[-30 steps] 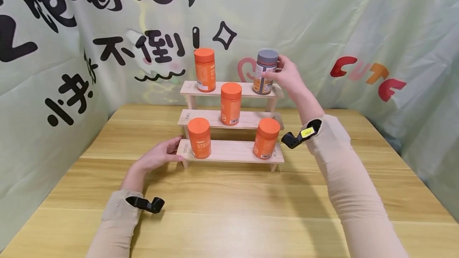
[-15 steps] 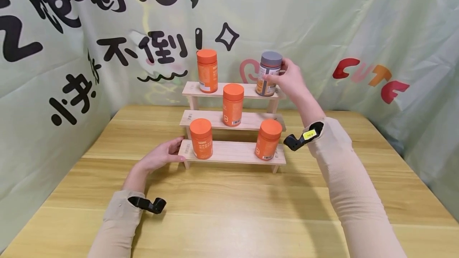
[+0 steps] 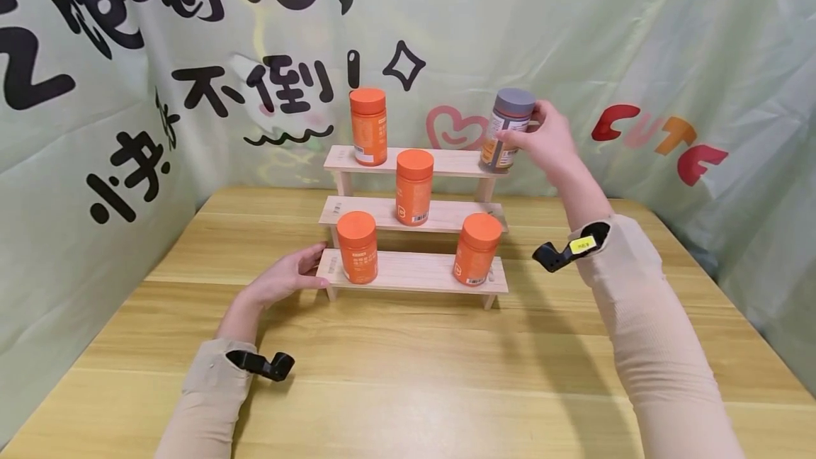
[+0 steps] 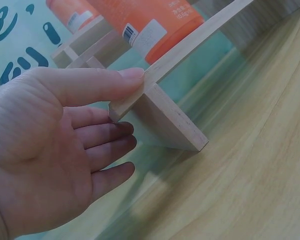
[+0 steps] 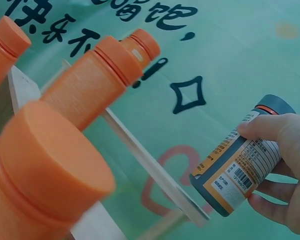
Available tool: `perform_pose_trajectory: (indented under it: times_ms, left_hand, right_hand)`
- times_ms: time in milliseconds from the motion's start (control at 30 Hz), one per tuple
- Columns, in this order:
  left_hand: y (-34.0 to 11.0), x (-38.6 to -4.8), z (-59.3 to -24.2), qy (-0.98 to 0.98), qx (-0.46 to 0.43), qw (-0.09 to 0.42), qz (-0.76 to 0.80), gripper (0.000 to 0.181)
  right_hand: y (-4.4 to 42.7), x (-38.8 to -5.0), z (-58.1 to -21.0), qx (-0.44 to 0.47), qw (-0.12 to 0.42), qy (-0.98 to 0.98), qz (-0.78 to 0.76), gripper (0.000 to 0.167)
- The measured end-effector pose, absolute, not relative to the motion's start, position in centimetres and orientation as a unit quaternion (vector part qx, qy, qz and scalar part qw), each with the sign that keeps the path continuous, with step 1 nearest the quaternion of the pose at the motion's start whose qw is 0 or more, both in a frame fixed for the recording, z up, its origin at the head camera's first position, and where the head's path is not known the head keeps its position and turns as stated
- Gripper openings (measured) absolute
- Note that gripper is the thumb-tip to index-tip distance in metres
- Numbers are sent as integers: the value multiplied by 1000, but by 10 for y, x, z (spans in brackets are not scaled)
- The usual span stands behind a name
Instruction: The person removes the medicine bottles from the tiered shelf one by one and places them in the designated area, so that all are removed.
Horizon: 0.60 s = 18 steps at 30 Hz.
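My right hand (image 3: pixel 550 139) grips a grey-lidded supplement bottle (image 5: pixel 245 160) with an orange and white label. The bottle leans slightly at the right end of the top shelf; in the right wrist view its base is off the board. At the lower left, my left hand (image 3: pixel 287 276) pinches the end of the bottom board (image 4: pixel 192 47) of a three-tier wooden display stand (image 3: pixel 408 271), thumb on top, the other fingers loosely extended below. An orange bottle (image 4: pixel 155 30) stands close to that thumb.
Orange bottles stand on every tier: one at the top left (image 3: pixel 368 129), one mid-tier (image 3: pixel 414 190), and two on the bottom tier, left (image 3: pixel 358 250) and right (image 3: pixel 477 252). A printed cloth (image 3: pixel 548 27) hangs behind the wooden table (image 3: pixel 408 388).
My right hand has shifted the grey-lidded bottle rightward along the top shelf to its right end, uncovering the heart on the cloth. The left hand stays at the stand.
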<state>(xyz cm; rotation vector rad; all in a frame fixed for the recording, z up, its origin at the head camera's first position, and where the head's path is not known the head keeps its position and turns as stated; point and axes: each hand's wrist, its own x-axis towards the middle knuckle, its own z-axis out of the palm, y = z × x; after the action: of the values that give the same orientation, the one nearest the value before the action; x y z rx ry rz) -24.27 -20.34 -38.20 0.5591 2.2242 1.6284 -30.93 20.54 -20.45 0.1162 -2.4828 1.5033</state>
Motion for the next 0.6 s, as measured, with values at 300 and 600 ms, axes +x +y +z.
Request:
perform_pose_trajectory:
  times_ms: [300, 600]
  left_hand:
    - [-203, -242, -382, 782, 194, 163, 569, 84]
    - [-202, -241, -381, 785, 192, 163, 567, 83]
  right_hand:
    - [240, -301, -206, 5, 138, -841, 522, 69]
    - [276, -290, -222, -4, 146, -857, 495, 72]
